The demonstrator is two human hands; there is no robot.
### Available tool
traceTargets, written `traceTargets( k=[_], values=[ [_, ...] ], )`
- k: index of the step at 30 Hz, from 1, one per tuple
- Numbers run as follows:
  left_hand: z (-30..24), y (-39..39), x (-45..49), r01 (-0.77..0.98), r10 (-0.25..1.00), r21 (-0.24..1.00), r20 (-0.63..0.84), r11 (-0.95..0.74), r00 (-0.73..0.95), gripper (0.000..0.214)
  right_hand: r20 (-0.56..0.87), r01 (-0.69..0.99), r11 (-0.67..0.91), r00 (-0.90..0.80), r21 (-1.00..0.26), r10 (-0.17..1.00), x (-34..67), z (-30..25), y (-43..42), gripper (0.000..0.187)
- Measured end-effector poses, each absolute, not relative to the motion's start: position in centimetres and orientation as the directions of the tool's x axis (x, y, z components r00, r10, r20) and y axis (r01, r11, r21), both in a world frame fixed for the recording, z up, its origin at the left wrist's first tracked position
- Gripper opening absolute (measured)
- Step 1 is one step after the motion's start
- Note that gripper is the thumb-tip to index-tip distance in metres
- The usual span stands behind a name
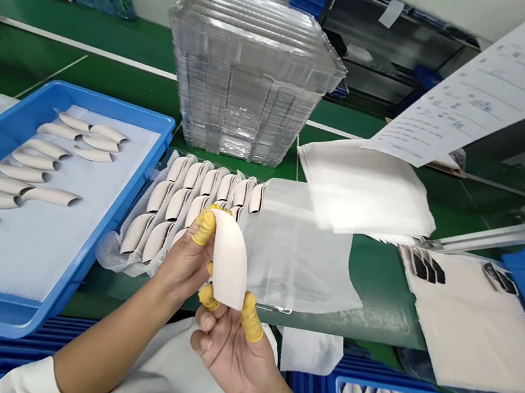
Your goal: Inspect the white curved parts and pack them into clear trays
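Head view
Left hand [184, 265]: its thumb and index finger press together on the upper end of a curved white piece [230, 258], through yellow finger cots [205, 227].
Right hand [228, 356]: sits just below the grip, palm up, fingers parted; 1 yellow-cotted fingertip [252, 317] touches the lower end of the piece, but whether it pinches I cannot tell.
Piece in the grip: held between the 2 hands, its long axis tilted from upper left to lower right; the left hand is nearer its upper end, the right hand nearer its lower tip.
Beyond the grip: a lined tray of packed matching pieces [189, 211], then a stack of clear plastic trays [248, 72].
Left of the grip: a blue tray [106, 102] holds loose pieces in rows.
Right of the grip: a clear plastic bag [303, 251] lies just beside it, with a white sheet [365, 191] farther out.
Below and right of the grip: a blue crate [391, 388] holds more pieces.
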State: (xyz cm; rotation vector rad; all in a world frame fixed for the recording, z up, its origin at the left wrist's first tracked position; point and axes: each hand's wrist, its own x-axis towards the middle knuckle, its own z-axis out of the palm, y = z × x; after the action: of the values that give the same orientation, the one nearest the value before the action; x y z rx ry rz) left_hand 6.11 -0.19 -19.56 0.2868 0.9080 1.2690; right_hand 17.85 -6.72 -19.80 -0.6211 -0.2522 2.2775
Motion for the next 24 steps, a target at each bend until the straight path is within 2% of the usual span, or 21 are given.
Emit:
traceTargets(
  k=[3,6,9,12,15,18,24],
  values=[
    [-19.4,-0.2,6.2,-0.722,0.91,0.649,-0.408,0.239,-0.065,0.052,-0.39,-0.61,-0.649,-0.519,-0.454,0.761,18.2,-19.8,-6.6,0.034],
    [-19.2,-0.9,5.7,-0.603,0.953,0.772,-0.297,0.199,-0.065,0.051,-0.37,-0.584,-0.517,-0.36,-0.626,0.856,18.8,-19.7,-6.0,0.036],
    [-19.1,-2.2,5.1,-0.477,0.989,0.869,-0.149,0.134,0.006,0.068,-0.215,-0.412,-0.265,-0.164,-0.872,0.963,19.5,-19.6,-5.3,0.055],
    [-19.0,-3.3,4.9,-0.414,0.994,0.905,-0.068,0.095,0.081,0.074,-0.003,-0.145,-0.012,-0.065,-0.989,0.998,20.0,-19.6,-4.9,0.058],
    [-18.9,-3.7,5.0,-0.412,0.99,0.904,-0.064,0.112,0.128,0.071,0.168,0.057,0.172,-0.06,-0.984,0.984,20.3,-19.5,-4.9,0.051],
    [-18.8,-3.5,5.0,-0.446,0.983,0.881,-0.095,0.157,0.159,0.07,0.309,0.203,0.32,-0.084,-0.926,0.947,20.7,-19.6,-4.9,0.053],
    [-18.7,-3.4,4.8,-0.5,0.968,0.83,-0.194,0.247,0.158,0.076,0.474,0.409,0.477,-0.117,-0.778,0.873,20.8,-19.5,-4.9,0.059]
  ],
)
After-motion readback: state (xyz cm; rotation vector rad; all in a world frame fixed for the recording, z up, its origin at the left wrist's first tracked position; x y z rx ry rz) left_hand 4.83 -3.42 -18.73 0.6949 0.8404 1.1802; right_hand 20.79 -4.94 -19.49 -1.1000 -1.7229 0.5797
